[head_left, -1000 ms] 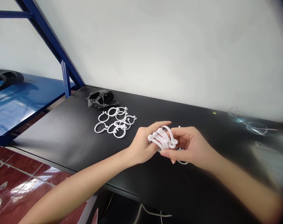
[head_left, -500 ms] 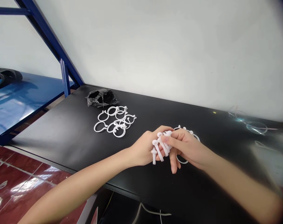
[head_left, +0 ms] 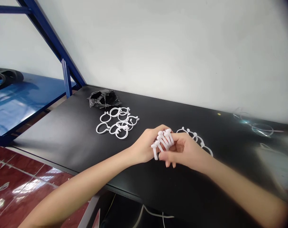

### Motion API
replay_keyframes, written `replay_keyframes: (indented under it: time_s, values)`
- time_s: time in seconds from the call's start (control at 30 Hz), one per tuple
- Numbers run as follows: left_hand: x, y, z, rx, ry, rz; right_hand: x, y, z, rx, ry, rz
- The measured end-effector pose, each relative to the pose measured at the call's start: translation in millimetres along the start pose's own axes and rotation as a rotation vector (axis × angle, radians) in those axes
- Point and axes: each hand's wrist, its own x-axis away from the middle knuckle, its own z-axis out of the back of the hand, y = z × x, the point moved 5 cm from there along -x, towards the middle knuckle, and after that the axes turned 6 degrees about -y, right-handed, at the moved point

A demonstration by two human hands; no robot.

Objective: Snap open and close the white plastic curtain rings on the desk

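Observation:
My left hand (head_left: 145,145) is closed around a row of white plastic curtain rings (head_left: 164,139), their small knobs turned upward. From the right, my right hand (head_left: 190,152) reaches over the same rings, thumb and fingers bent against them; its fingertips partly cover the rings. Behind my right hand, several more white curtain rings (head_left: 196,136) lie in an overlapping line on the black table (head_left: 155,109), partly hidden. A loose cluster of white curtain rings (head_left: 103,128) rests on the table to the left of my hands.
A crumpled black plastic bag (head_left: 103,98) lies behind the cluster. Clear glasses (head_left: 262,129) sit at the right, near the pale wall (head_left: 162,50). A blue metal frame (head_left: 51,41) stands at the left. Cables (head_left: 155,216) hang below the table's front edge.
Both hands have risen slightly with the held rings. My right thumb has moved down and left along the row, and more of the rings behind my right hand now show.

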Motion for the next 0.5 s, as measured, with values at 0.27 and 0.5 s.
replay_keyframes:
  time_s: [0.27, 0.5]
  values:
    - [-1.4, -0.1, 4.1, -0.016, 0.067, -0.028, 4.1, 0.9, -4.3, 0.076, 0.201, 0.073]
    - [-0.8, 1.9, 3.0, -0.099, -0.078, -0.006, 1.5, -1.6, -1.7, -0.087, -0.146, 0.004]
